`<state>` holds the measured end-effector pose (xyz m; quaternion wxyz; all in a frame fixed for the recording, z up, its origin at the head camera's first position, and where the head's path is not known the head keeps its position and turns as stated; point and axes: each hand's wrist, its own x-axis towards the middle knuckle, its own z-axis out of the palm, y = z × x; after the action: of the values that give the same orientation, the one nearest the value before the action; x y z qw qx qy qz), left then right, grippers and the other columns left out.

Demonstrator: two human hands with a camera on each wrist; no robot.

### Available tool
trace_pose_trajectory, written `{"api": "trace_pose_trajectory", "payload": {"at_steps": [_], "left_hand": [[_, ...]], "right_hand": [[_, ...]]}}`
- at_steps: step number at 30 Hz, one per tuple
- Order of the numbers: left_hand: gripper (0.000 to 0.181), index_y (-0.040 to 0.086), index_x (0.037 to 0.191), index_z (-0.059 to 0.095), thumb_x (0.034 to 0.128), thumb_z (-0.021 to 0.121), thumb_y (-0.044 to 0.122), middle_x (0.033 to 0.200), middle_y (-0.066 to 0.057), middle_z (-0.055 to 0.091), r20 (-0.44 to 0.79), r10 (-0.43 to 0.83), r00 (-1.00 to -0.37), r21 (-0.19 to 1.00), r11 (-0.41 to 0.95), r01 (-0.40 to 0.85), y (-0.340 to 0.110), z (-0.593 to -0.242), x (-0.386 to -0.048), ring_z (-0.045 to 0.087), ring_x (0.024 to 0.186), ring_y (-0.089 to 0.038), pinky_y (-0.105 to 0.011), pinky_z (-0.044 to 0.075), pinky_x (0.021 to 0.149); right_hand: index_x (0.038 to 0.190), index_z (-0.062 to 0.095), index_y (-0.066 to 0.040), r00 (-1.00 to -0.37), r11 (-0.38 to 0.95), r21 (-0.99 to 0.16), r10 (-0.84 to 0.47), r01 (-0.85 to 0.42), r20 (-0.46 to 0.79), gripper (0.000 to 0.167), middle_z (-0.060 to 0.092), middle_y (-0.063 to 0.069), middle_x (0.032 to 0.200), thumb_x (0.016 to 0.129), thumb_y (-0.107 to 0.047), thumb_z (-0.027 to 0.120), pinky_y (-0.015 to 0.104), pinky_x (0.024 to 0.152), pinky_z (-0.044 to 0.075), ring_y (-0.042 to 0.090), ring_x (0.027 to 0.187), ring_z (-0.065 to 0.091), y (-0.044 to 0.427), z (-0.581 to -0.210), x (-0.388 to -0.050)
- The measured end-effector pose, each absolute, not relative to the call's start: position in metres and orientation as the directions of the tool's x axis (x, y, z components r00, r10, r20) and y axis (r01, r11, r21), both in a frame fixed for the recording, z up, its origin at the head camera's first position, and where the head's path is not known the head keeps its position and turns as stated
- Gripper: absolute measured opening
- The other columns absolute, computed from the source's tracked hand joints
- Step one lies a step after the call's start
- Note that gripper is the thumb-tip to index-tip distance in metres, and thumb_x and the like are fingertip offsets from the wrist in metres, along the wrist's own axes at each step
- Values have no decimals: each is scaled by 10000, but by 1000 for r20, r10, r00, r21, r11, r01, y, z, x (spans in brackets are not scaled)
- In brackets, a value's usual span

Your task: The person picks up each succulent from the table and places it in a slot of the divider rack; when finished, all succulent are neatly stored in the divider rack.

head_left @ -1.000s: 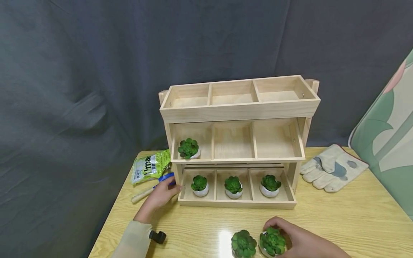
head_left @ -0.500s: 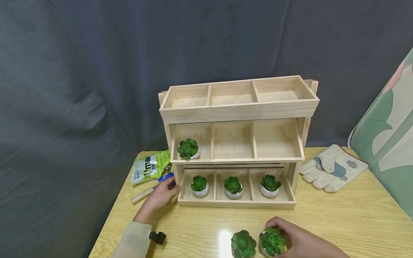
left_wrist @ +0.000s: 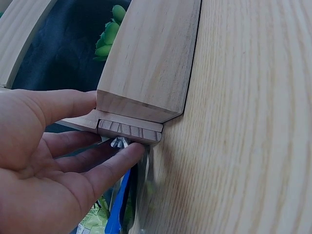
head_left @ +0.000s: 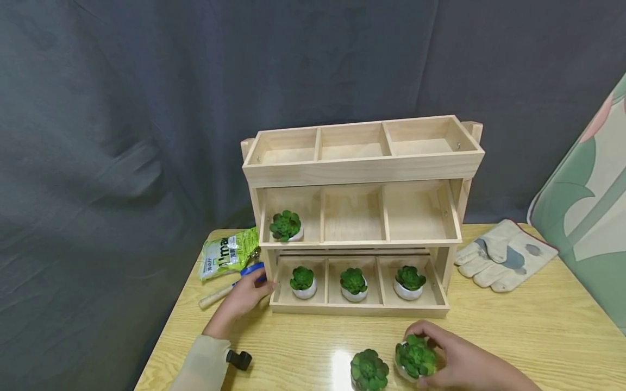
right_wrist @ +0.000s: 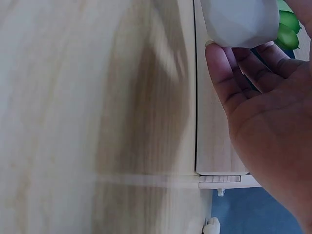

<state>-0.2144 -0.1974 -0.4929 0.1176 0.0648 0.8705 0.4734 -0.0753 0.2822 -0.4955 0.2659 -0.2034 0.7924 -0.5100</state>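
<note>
A three-tier wooden shelf (head_left: 364, 172) stands on the table, each tier split into three compartments. My left hand (head_left: 246, 293) grips its lower left corner; in the left wrist view the thumb lies on the front side and fingers are behind the leg (left_wrist: 129, 129). With my right hand (head_left: 457, 358) I hold a potted succulent (head_left: 415, 355) by its white pot (right_wrist: 241, 22), which looks lifted off the table. Beside it on the table is another succulent (head_left: 369, 370). Each bottom compartment has a potted succulent (head_left: 354, 282); the middle tier's left compartment has one (head_left: 286, 225).
Left of the shelf lie a green and white bag (head_left: 227, 254) and a tool with a pale handle (head_left: 215, 297) and a blue part (head_left: 251, 268). A pair of work gloves (head_left: 506, 255) lies on the right. A dark curtain (head_left: 313, 60) hangs behind.
My right hand has raised the potted succulent slightly and moved it a little to the right, away from the other one. The left hand has stayed on the shelf.
</note>
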Motion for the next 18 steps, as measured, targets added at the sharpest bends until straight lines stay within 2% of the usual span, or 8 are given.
{"api": "trace_pose_trajectory", "payload": {"at_steps": [7, 12, 18], "left_hand": [[572, 50, 1587, 507, 1064, 682, 199, 1538, -241, 595, -145, 226, -963, 837, 547, 2, -197, -492, -214, 630, 1376, -428, -539, 578, 1079], [568, 51, 1586, 508, 1064, 681, 194, 1540, -244, 592, -148, 230, -962, 842, 540, 0, -197, -491, -213, 630, 1376, -428, -544, 579, 1076], [577, 54, 1586, 511, 1058, 692, 201, 1539, -238, 596, -145, 224, -964, 842, 540, -1, -197, -491, -213, 628, 1379, -427, -549, 573, 1087]], "right_hand": [[1400, 559, -178, -805, 443, -864, -588, -242, -76, 630, 602, 31, 1348, 882, -299, 898, 173, 883, 487, -51, 1117, 544, 285, -487, -79], [1361, 575, -222, -814, 441, -825, -580, -353, 38, 619, 613, -40, 1318, 858, -320, 922, 203, 862, 486, -22, 1105, 558, 280, -472, -86], [1364, 572, -237, -816, 434, -789, -561, -435, 141, 634, 598, -24, 1332, 848, -316, 932, 217, 889, 519, -21, 1145, 552, 273, -447, -95]]}}
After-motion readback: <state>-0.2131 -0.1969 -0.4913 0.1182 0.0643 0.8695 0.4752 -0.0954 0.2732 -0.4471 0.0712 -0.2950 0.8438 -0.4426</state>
